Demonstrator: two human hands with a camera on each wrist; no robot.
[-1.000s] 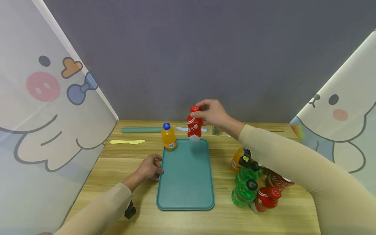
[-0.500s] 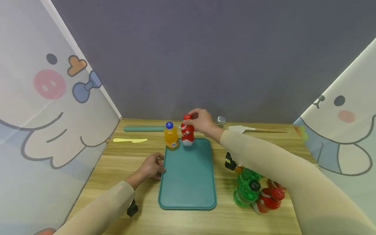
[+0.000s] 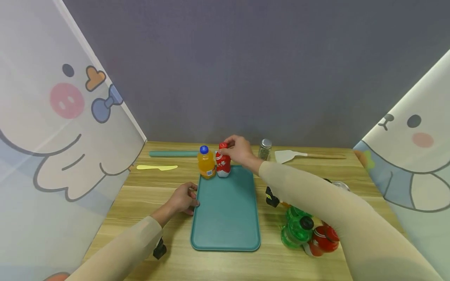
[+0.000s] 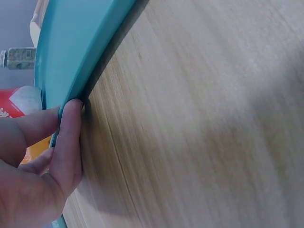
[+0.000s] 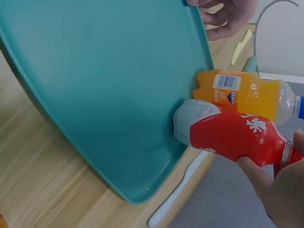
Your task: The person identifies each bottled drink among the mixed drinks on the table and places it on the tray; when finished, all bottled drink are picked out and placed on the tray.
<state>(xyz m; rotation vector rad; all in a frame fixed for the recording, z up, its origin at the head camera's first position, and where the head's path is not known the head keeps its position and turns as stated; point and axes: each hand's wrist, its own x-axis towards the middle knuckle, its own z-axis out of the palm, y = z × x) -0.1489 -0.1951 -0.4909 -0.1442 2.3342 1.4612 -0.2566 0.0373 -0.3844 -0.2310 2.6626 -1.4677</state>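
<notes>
My right hand (image 3: 240, 150) pinches the neck of a red-and-white bottle (image 5: 228, 133) and keeps it upright at the far end of a teal tray (image 3: 225, 210). The bottle's base is right at the tray surface. Close on its left stands an orange soda bottle (image 3: 206, 164) with a blue cap, at the tray's far left corner. With thumb and fingers at the rim, my left hand (image 3: 183, 199) grips the tray's left edge. In the left wrist view, the tray rim (image 4: 88, 61) lies between those fingers.
Right of the tray, partly behind the right sleeve, stand green bottles (image 3: 295, 233) and another red bottle (image 3: 321, 240). Along the back lie a teal stick (image 3: 173, 153) and a white spatula (image 3: 286, 155), with a spice jar (image 3: 265, 149). A yellow knife (image 3: 156, 168) lies left.
My right hand has brought the red bottle left and down, beside the orange bottle on the tray. The left hand keeps its place at the tray edge.
</notes>
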